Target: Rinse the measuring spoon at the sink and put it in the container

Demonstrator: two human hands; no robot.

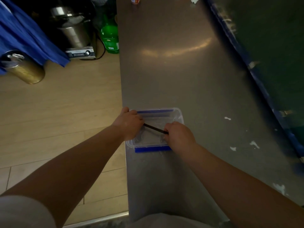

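A clear plastic container point(178, 114) with blue clips on its near and far sides sits at the left edge of a steel counter. A thin dark measuring spoon handle point(155, 128) runs across the inside of the container. My right hand point(180, 136) is closed around the handle's right end. My left hand point(129, 123) rests on the container's left rim, its fingers over the handle's left end. The spoon's bowl is hidden.
The steel counter point(181, 71) stretches away, with white smears near its right side and a small red-and-white jar point(135, 0) at the far end. A dark green wall with a blue strip borders the right. On the wooden floor to the left stand a green bottle point(110, 37), steel pots and a brass cylinder point(24, 68).
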